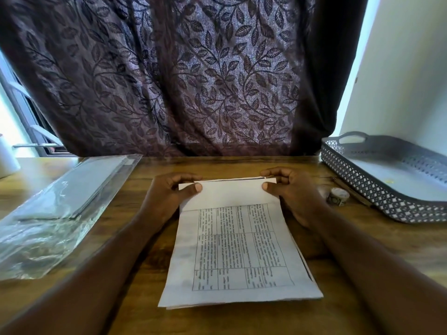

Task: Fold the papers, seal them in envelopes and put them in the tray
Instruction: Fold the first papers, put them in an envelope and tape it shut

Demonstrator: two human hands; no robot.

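Scene: A person seated at a wooden tabletop [229, 165] starts a fold on the uppermost page of a stack of papers [242, 250] lying straight ahead.
Left hand: The left hand [169, 189] pinches the far left corner of the top sheet [229, 194], with the thumb on the blank turned-over side and the fingers [186, 176] curled behind it.
Right hand: The right hand [290, 189] pinches the far right corner the same way.
Paper: The far edge of the top sheet is rolled back toward the person over the printed table, and no crease is pressed yet.
Envelopes: A clear plastic packet of envelopes [72, 189] lies left of the stack, well apart from it.
Tray: The grey lattice tray [362, 184] sits right of the stack and holds no envelope that can be seen.
Tape: A small roll of tape [338, 196] stands between the stack and the tray.
Stage: This looks like the first fold, with sealing and filing all to come.
Risk, skew: If one hand draws its corner further than the other, the crease probably runs crooked and the page may not fit an envelope.
Risk, extra sheets: A dark edge of lower pages shows just beyond the fold, so a second sheet could ride up with the first.
Risk, slip: With nothing weighting the near end, pressing the crease may push the loose stack askew.
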